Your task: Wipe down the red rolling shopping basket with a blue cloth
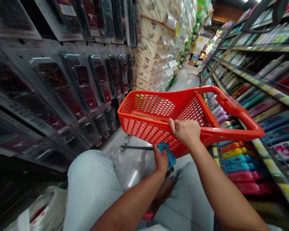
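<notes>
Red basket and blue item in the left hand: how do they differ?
The red basket is far larger than the blue item. The basket is rigid plastic with walls full of holes, while the blue item looks solid and unperforated. The right hand rests on the basket's rim, while the left hand closes around the blue item. Both are brightly coloured and within the person's reach.

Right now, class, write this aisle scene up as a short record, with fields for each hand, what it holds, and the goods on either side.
left hand: holds a blue item, cloth or packet unclear
right hand: grips the rim of a red plastic shopping basket
left side: hanging packaged goods
right side: shelves of colourful packages
</notes>
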Motion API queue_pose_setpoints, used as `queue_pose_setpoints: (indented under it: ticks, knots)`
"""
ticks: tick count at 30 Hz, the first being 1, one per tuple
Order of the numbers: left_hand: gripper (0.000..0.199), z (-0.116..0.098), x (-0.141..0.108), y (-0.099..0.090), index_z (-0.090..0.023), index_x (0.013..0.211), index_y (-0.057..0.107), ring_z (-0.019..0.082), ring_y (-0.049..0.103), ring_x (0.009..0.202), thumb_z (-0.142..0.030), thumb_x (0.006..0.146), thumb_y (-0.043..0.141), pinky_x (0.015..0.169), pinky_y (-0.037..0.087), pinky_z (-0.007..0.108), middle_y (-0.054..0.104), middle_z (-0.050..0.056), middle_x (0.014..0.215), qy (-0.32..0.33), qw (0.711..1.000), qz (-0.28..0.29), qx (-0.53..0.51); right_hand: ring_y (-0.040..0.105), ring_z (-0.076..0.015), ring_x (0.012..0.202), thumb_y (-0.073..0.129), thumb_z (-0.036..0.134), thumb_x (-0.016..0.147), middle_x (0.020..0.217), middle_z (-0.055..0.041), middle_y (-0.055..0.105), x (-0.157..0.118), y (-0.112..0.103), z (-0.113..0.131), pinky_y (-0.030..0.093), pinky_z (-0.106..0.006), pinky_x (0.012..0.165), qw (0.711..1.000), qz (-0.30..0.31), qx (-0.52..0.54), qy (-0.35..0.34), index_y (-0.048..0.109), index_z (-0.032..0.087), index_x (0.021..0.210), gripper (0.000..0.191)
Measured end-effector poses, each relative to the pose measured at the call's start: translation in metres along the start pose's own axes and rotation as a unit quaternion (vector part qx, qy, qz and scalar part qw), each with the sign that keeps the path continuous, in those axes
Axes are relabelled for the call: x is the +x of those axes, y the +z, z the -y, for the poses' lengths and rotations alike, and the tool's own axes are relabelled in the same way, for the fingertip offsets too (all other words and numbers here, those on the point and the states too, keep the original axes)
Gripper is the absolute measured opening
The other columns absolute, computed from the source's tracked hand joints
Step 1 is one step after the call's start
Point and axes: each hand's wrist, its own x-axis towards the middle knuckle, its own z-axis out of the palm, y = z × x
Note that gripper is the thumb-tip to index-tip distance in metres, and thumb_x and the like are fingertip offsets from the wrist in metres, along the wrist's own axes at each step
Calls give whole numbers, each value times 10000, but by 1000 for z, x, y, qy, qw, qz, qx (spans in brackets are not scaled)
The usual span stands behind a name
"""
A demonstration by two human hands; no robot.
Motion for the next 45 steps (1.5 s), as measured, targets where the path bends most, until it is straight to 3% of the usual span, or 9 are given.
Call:
queue_pose_setpoints:
  ticks: [6,9,15,21,27,30,36,41,45]
  knots:
    - [293,-49,61,-68,-195,1177,577,198,626,1062,-317,917,634,1021,495,440,649,54,1141,106,986,-126,30,661,-184,593,310,445,1048,702,-123,755,-1,0,1,151,-320,568,1000,-1,8,-1,756,148,738,619]
    - [272,-55,80,-93,-242,1121,532,190,595,1106,-251,866,626,1078,435,401,620,38,1144,140,972,-181,50,656,-180,595,316,439,1046,687,-130,748,-2,-3,6,158,-320,569,1000,0,14,-2,753,137,731,617]
    - [262,-43,85,-103,-246,1054,480,194,616,924,-189,816,575,952,496,395,592,17,950,153,959,-226,79,667,-182,597,318,415,1044,687,-128,748,-3,-10,16,163,-331,564,1000,-1,28,-9,750,137,723,605]
    - [331,-71,106,-116,-232,1153,529,228,548,1233,-199,837,623,1131,394,422,564,72,1238,234,939,-233,98,651,-179,579,316,424,1046,674,-126,743,-6,-8,15,169,-320,565,1000,-9,20,-19,752,141,722,612]
    - [361,-34,118,-135,-167,1234,587,229,634,1090,-351,928,640,965,539,469,631,93,1222,194,937,-272,106,637,-176,560,330,429,1043,639,-124,730,-7,-6,15,156,-316,563,999,-26,17,-25,742,146,698,608]
    - [404,-34,133,-143,-170,1276,584,222,649,1067,-406,950,615,910,569,451,632,98,1259,180,935,-289,102,635,-174,558,328,428,1044,634,-123,726,-7,-6,14,155,-316,561,999,-31,16,-24,737,143,690,611]
    - [355,-53,149,-157,-203,1253,572,224,573,1207,-297,918,646,1106,445,469,606,82,1269,204,934,-270,115,621,-164,530,354,423,1037,626,-108,727,-8,-3,11,148,-319,558,998,-42,20,-39,721,152,660,592]
    - [375,-37,136,-164,-167,1245,598,224,644,1080,-387,943,628,937,557,463,639,93,1241,181,954,-207,121,602,-151,501,381,414,1028,606,-96,721,-6,4,2,176,-313,562,996,-72,27,-55,716,158,638,574]
    - [383,-48,146,-173,-169,1261,590,220,651,1070,-382,944,628,927,565,452,640,95,1246,162,967,-164,105,595,-145,502,407,412,1027,609,-85,722,-4,12,-9,190,-301,561,993,-92,15,-69,739,159,668,550]
